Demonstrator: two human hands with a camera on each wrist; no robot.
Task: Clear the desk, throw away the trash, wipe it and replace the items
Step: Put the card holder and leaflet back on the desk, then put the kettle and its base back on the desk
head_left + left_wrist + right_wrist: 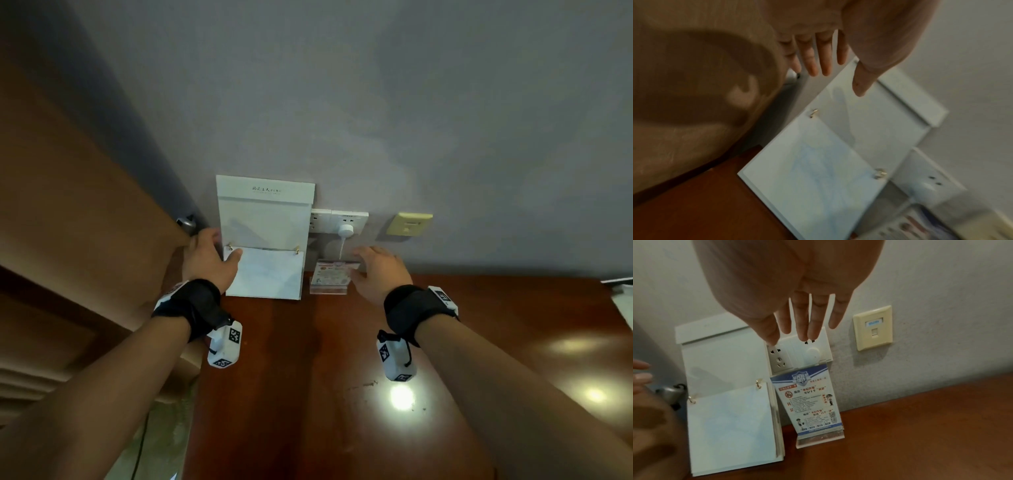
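A white ring-bound folder [265,240] [818,170] [729,410] stands against the wall at the back of the dark wooden desk [342,377]. Beside it on the right is a printed card in a clear acrylic stand [334,275] [810,404]. My left hand [209,260] [830,65] is at the folder's left edge, fingers straight, thumb over its lower pages. My right hand [376,270] [803,321] hovers just right of the card stand with fingers extended, holding nothing.
A white double socket [337,219] [797,353] with a white plug and cord sits on the wall behind the card stand. A cream data port [409,224] [872,327] is further right. A brown door with a metal handle [186,222] stands left. Papers [621,291] lie at the desk's right.
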